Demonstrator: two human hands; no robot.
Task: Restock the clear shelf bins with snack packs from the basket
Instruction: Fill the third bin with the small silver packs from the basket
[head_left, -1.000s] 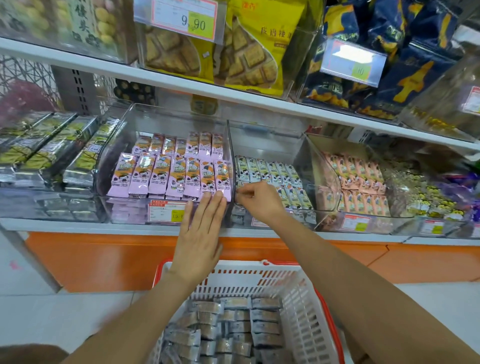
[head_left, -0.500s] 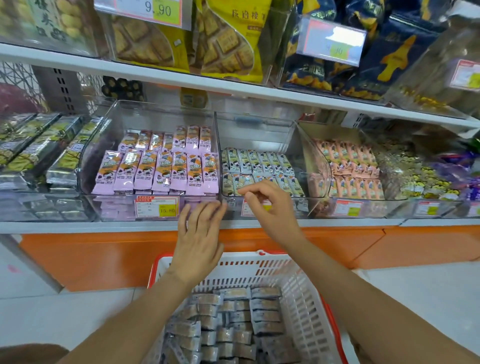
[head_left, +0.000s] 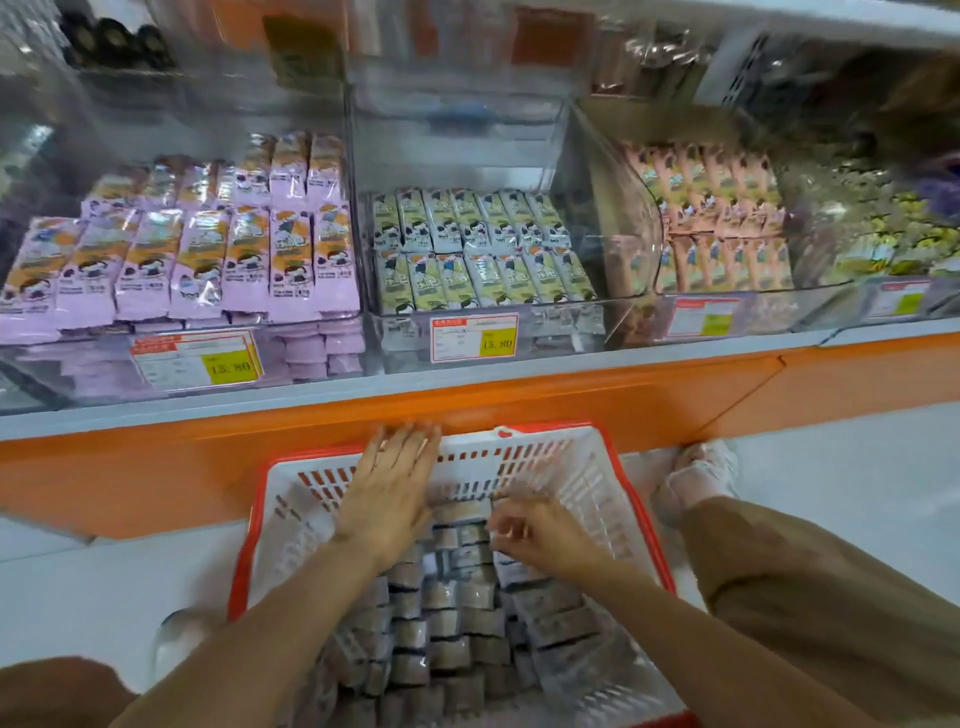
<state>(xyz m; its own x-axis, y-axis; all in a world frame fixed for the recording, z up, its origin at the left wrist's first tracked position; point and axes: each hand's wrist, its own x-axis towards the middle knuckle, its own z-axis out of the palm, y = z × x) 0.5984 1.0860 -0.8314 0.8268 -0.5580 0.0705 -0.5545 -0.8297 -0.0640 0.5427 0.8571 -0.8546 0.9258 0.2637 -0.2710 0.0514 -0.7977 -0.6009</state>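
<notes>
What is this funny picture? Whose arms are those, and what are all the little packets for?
The picture comes from a camera worn on a person's head, so you see their own arms from above. They are in a shop, bent over a white plastic basket with a red rim on the floor. It is full of small grey snack packs. The left hand lies flat and open over them. The right hand curls its fingers down among the packs; the blur hides whether it grips one yet. On the shelf above stand clear plastic bins: purple packs, pale green packs and pink packs.
</notes>
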